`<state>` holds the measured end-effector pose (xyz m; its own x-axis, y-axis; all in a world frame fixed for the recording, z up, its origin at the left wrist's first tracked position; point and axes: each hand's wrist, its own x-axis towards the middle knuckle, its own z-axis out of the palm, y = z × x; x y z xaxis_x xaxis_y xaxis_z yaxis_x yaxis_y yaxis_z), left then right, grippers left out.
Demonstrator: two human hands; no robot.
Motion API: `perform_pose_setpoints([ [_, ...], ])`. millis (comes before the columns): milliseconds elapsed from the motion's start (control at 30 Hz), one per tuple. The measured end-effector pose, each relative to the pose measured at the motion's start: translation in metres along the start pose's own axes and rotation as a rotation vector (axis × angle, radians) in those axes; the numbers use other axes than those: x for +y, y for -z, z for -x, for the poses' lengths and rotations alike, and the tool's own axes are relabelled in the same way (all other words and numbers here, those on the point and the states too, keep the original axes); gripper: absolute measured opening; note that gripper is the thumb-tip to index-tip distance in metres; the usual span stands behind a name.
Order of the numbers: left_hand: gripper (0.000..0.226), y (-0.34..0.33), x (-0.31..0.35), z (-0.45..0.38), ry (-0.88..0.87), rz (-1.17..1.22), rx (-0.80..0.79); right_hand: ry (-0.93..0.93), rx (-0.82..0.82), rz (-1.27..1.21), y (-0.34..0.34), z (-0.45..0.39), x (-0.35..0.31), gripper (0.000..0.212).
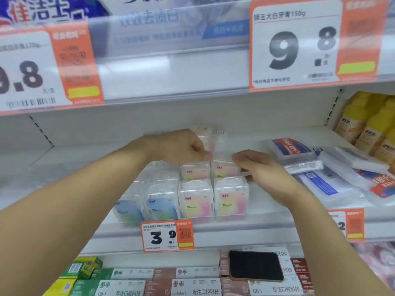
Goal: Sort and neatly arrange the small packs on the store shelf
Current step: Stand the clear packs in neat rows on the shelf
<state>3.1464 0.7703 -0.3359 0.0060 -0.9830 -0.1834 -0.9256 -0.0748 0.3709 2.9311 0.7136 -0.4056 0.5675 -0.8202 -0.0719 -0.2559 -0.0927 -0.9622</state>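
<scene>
The small packs are clear, glossy, hard-plastic boxes with rounded tops, standing in rows on the white metal shelf (267,212): two blue-and-green labelled packs (147,201) at left, pink-and-yellow labelled packs (213,197) beside them at right. The left hand (181,147) is curled, pinching one raised pink-and-yellow pack (210,139) above the back row. The right hand (259,167), fingers bent, grips a rear pink pack (224,168) by its right side.
</scene>
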Motion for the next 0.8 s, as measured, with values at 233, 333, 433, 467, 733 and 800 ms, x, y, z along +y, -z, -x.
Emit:
perform_pose_setpoints([
  [233, 0.047, -0.005, -0.004, 0.006, -0.032, 0.027, -0.036, -0.015, -0.06, -0.069, 0.004, 0.006, -0.003, 0.016],
  [333, 0.047, -0.006, -0.006, 0.008, -0.056, 0.028, -0.053, -0.03, -0.147, -0.096, 0.005, 0.008, -0.006, 0.017],
  [433, 0.045, -0.007, -0.008, 0.009, -0.047, 0.051, -0.062, -0.043, -0.198, -0.11, 0.005, 0.009, -0.005, 0.014],
  [467, 0.046, -0.008, -0.008, 0.009, -0.046, 0.059, -0.061, -0.042, -0.213, -0.112, 0.006, 0.008, -0.004, 0.012],
  [733, 0.044, -0.011, -0.004, 0.013, -0.039, 0.077, -0.069, -0.037, -0.254, -0.089, 0.006, 0.007, -0.002, 0.031],
  [800, 0.045, -0.01, -0.004, 0.014, -0.047, 0.082, -0.084, -0.039, -0.271, -0.081, 0.005, 0.006, -0.002, 0.032],
])
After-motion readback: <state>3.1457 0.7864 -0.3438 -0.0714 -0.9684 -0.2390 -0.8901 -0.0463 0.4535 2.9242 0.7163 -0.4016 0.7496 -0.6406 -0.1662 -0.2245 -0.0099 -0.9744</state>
